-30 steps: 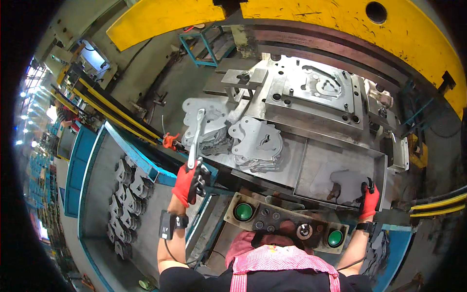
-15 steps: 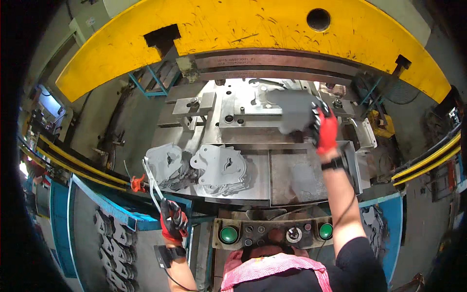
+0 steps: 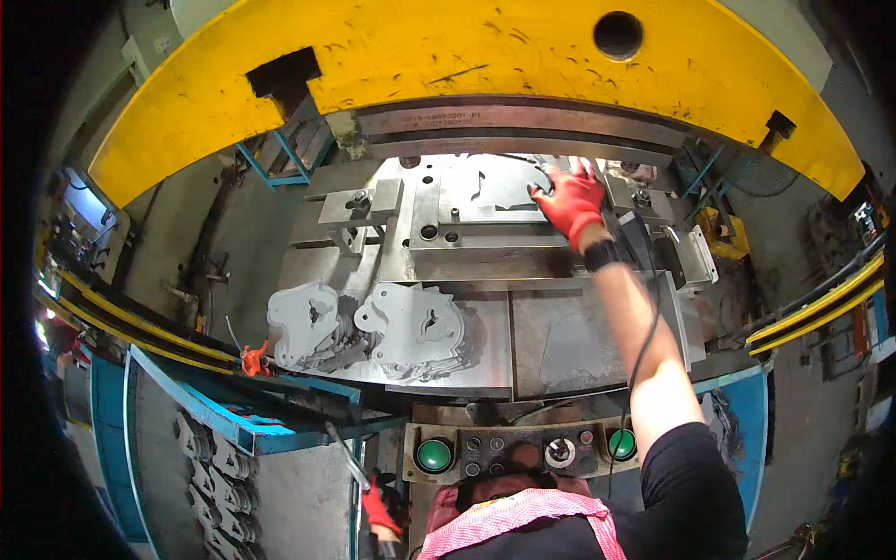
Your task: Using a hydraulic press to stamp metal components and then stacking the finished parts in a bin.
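My right hand [image 3: 571, 201], in a red glove, reaches far forward into the press and rests on the right edge of a flat grey metal blank [image 3: 490, 187]. The blank lies on the die block [image 3: 439, 238]; my fingers curl over its edge. My left hand [image 3: 378, 511], also in a red glove, is low at the bottom edge beside my body. It grips a thin metal hook rod [image 3: 342, 450] that slants up and to the left.
Two stacks of shaped grey blanks [image 3: 303, 322] [image 3: 420, 327] lie on the steel table front left. A control panel with green buttons [image 3: 434, 455] [image 3: 621, 443] sits below. The yellow press frame [image 3: 467, 56] arches overhead. A blue bin [image 3: 233, 425] of stamped parts stands lower left.
My right hand carried the blank from the table's front right up onto the die and laid it down. My left hand dropped lower with the hook rod.
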The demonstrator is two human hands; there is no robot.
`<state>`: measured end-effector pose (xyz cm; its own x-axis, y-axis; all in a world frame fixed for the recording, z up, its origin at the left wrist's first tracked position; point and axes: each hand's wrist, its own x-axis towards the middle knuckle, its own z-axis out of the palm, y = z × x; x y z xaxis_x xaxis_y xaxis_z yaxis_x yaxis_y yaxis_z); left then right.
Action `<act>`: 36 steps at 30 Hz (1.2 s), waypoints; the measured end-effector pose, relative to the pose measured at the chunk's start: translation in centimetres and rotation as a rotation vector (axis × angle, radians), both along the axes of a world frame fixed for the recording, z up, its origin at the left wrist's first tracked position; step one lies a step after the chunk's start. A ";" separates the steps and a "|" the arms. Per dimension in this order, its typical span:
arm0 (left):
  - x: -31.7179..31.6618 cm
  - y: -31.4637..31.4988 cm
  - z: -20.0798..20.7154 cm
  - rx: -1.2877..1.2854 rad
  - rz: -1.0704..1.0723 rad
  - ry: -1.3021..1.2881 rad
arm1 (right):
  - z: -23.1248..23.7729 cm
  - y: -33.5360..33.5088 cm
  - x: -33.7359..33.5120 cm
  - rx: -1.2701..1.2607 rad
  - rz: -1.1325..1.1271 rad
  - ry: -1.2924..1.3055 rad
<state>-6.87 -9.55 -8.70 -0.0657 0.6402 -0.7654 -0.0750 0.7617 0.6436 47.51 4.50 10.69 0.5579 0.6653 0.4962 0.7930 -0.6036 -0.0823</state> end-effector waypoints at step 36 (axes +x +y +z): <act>4.6 3.7 -11.2 0.034 -0.437 0.282 | -31.1 -46.7 -10.8 0.670 -0.407 1.488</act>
<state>-2.25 -5.85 -19.89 0.0126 0.6785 -0.7345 0.4256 0.6610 0.6180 36.71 -42.20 -20.43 0.8402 0.2747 -0.4675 -0.3929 -0.2856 -0.8741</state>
